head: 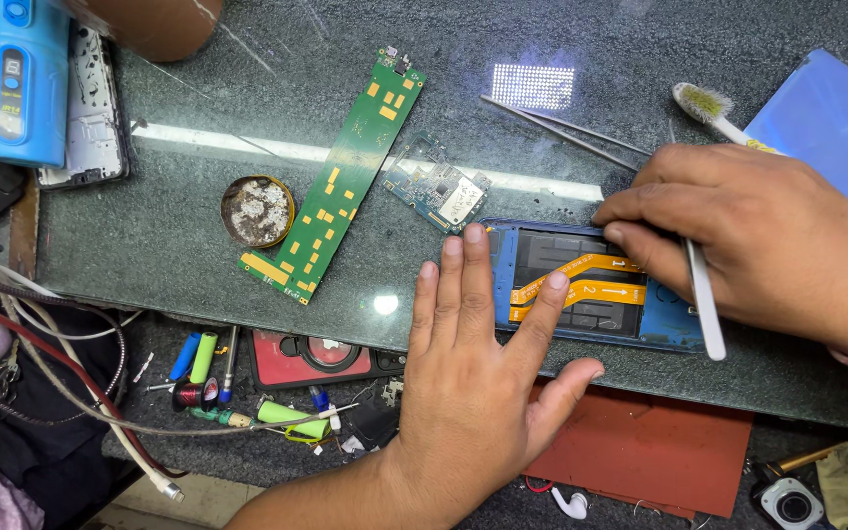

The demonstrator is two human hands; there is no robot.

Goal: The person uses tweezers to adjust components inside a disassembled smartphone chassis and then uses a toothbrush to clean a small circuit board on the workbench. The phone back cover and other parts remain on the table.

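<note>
Left hand (473, 383) flat on opened blue phone (581, 285)

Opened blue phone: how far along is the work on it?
Done: the blue phone lies open, its small circuit board out beside the long green board. In hand: left hand steadies the phone; right hand works inside with a white tool. Left: board still out.

Blue phone frame (504, 257), orange ribbon cables (581, 278), green board (345, 177).
</note>
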